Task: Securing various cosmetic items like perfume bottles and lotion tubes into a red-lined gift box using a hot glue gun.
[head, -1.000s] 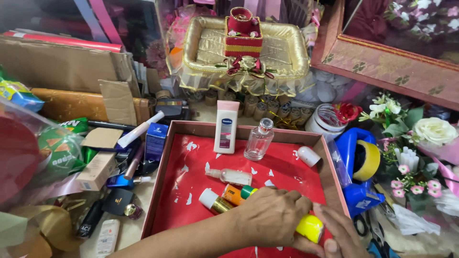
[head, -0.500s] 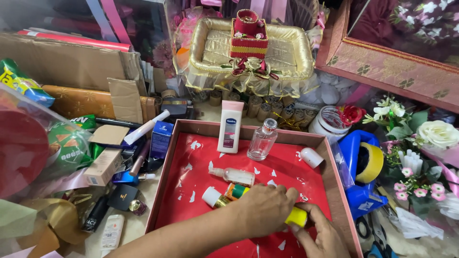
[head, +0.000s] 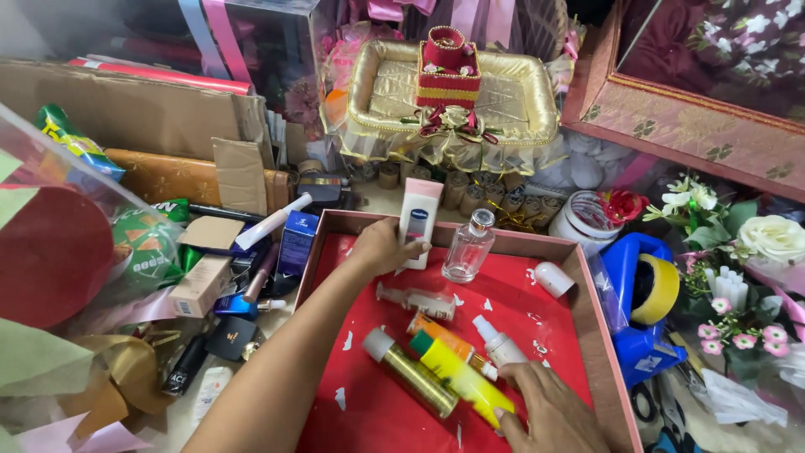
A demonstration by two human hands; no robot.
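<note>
Currently arranging toiletries in red-lined tray (head: 587, 289). Left hand (head: 381, 245) grip closed round white lotion tube (head: 418, 220), upright at back wall. Right hand (head: 549, 411) fingers loosely on yellow bottle (head: 457, 379), lying nearer, beside gold bottle (head: 411, 373). Next likely: steady tube, release gently.

Gift-packing workshop: ribbons (head: 386, 8), decorated trays (head: 453, 101), tape (head: 658, 289)
</note>
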